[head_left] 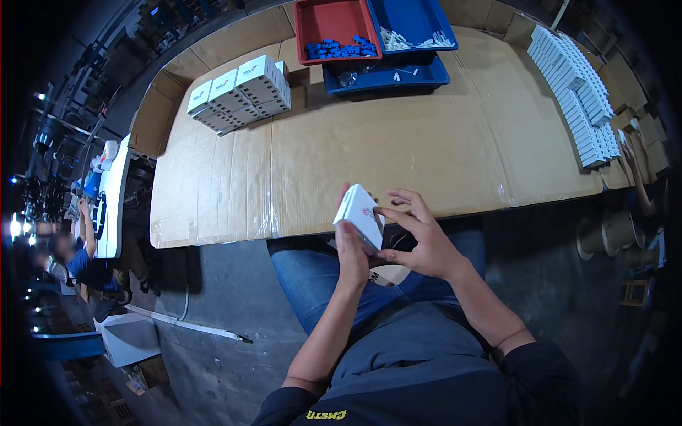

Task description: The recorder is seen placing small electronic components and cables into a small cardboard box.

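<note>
A small white square box (364,216) with a reddish print on its face is held up just off the table's near edge, tilted. My left hand (349,255) grips it from the left and below, thumb along its near left side and fingers behind it. On the right, my right hand (426,241) has its index finger against the box's right edge and its thumb by the lower corner, while its other fingers are raised and spread. The side of the box turned away from me is hidden.
The cardboard-covered table (369,149) carries stacked white boxes (241,96) at left and long rows of white boxes (575,99) at right. A red bin (334,21) holds blue pieces; blue bins (433,85) hold white pieces. Co-workers sit left (82,255) and reach in at right (639,184).
</note>
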`<state>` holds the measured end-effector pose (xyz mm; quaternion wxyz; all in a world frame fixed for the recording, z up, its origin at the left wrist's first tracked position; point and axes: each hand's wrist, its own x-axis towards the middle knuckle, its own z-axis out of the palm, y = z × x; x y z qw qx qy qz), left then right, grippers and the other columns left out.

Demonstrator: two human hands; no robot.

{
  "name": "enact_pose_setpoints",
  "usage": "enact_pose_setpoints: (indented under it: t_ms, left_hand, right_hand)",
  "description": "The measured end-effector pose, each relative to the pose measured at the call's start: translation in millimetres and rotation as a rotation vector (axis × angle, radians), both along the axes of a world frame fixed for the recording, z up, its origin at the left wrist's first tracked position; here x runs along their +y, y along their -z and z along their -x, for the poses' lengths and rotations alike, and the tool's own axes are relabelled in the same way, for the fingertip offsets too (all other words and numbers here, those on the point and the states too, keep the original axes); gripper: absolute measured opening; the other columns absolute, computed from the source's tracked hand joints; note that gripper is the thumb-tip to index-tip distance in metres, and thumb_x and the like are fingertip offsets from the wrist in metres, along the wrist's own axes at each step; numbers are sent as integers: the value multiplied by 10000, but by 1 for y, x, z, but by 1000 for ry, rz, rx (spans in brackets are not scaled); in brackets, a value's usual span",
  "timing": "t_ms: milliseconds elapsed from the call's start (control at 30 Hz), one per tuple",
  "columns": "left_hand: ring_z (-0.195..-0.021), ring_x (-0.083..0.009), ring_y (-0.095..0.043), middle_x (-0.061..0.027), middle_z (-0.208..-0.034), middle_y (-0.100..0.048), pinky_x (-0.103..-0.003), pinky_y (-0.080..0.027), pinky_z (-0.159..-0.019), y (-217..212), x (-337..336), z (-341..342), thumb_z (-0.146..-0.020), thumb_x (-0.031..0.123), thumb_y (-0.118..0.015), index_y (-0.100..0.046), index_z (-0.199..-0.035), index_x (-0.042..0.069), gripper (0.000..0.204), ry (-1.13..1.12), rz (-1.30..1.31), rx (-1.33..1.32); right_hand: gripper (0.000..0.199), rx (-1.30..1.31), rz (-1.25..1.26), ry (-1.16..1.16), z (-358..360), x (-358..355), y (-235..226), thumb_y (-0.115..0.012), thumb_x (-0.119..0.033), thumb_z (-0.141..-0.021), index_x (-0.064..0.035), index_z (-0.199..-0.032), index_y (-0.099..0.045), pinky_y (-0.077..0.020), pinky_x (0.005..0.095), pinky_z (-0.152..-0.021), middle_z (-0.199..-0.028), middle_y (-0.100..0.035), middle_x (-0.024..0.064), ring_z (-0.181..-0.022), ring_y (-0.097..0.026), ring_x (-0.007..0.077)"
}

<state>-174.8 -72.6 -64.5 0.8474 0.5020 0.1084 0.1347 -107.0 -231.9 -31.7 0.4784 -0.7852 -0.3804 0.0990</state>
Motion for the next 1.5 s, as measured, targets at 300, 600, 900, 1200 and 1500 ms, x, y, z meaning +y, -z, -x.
enact_pose_setpoints:
  t_ms: [300, 600, 900, 1200, 1500]
  left_hand:
    - [-1166, -211, -647, -89, -1278, -627, -347, -548, -979, -18, -26, 9, -1049, 648, -398, -461, -1448, 100, 681, 303, 430, 262]
    - [-1037, -171, -669, -65, -1157, -664, -331, -562, -885, -11, -28, 8, -1051, 638, -418, -514, -1388, 110, 633, 243, 385, 304]
    - [-1276, -244, -585, -143, -1390, -583, -408, -502, -1050, -2, -16, -2, -1072, 493, -440, -420, -1525, 98, 602, -4, 250, 160]
    - [-1412, -306, -440, -204, -1569, -380, -420, -357, -1168, -5, -23, 1, -903, 175, -622, -114, -1663, 93, 918, 69, -227, -86]
    - [-1316, -426, -485, -284, -1426, -478, -503, -412, -1079, 8, -23, -15, -940, 598, -570, -407, -1482, -63, 871, -109, -881, -314]
  right_hand:
    - [898, -559, -64, -5, -15, 2, 16, -730, -631, -828, 7, -1426, -526, -403, 503, -1162, -1460, -529, 248, -1366, -519, 408]
    - [835, -352, -289, -37, -12, 5, 38, -632, -589, -931, 85, -1414, -531, -442, 500, -1129, -1423, -560, 276, -1321, -557, 440]
    - [549, 87, -182, 219, -8, 4, 35, -594, -343, -1049, 31, -1445, -525, -380, 422, -1168, -1523, -482, 243, -1425, -475, 350]
    - [536, 934, -433, 148, 13, 4, 23, -538, -389, -1089, -17, -1473, -514, -508, 313, -1000, -1263, -665, 82, -1171, -616, 144]
    - [520, 886, -684, 307, 32, 26, 13, -605, -324, -1069, 6, -1459, -509, -493, 254, -917, -1123, -661, 36, -1038, -596, 81]
